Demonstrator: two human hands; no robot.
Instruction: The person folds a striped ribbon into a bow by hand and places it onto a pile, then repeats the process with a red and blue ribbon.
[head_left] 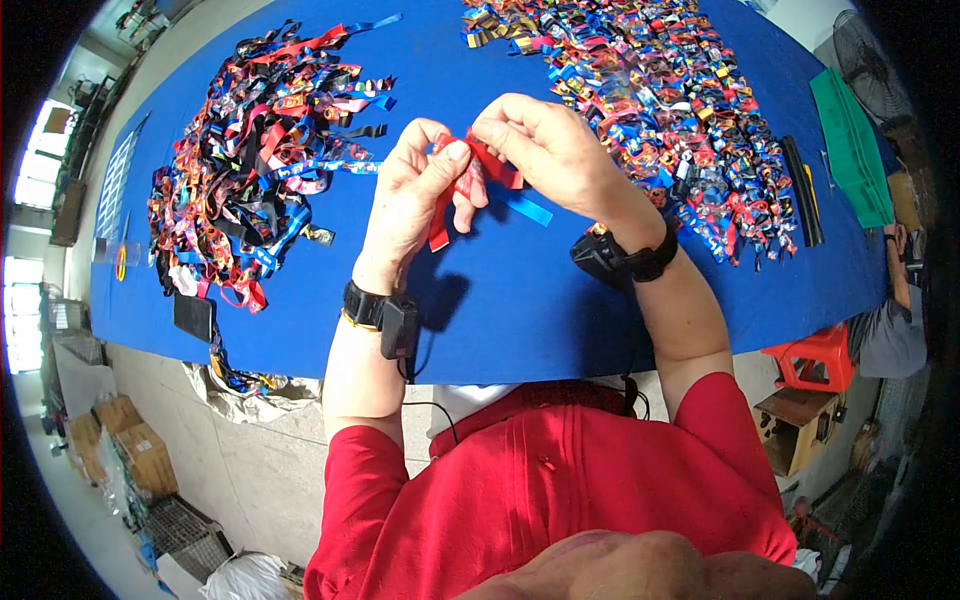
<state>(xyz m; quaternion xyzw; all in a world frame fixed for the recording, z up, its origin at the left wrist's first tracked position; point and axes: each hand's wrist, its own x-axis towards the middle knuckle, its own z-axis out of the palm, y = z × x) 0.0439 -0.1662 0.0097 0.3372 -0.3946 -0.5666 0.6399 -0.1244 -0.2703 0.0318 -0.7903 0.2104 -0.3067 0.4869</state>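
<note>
Between the thumb and fingers of my left hand (412,188) is a red ribbon (439,228), one end hanging down below the palm. My right hand (560,150) pinches another part of that ribbon just to the right, its fingertips close to the left thumb. Under the right hand a flat blue ribbon end (527,207) sticks out; its other end is hidden behind the hands. Both hands are over the blue-covered table (530,320). Black devices are strapped to my left wrist (382,318) and my right wrist (625,260).
A tangled heap of printed ribbons (260,150) lies on the left. Dense rows of colourful ribbon pieces (680,120) cover the right side. Near the right edge are a black bar (802,190) and a green tray (850,150). A red stool (815,360) and another person's arm (896,265) are beyond.
</note>
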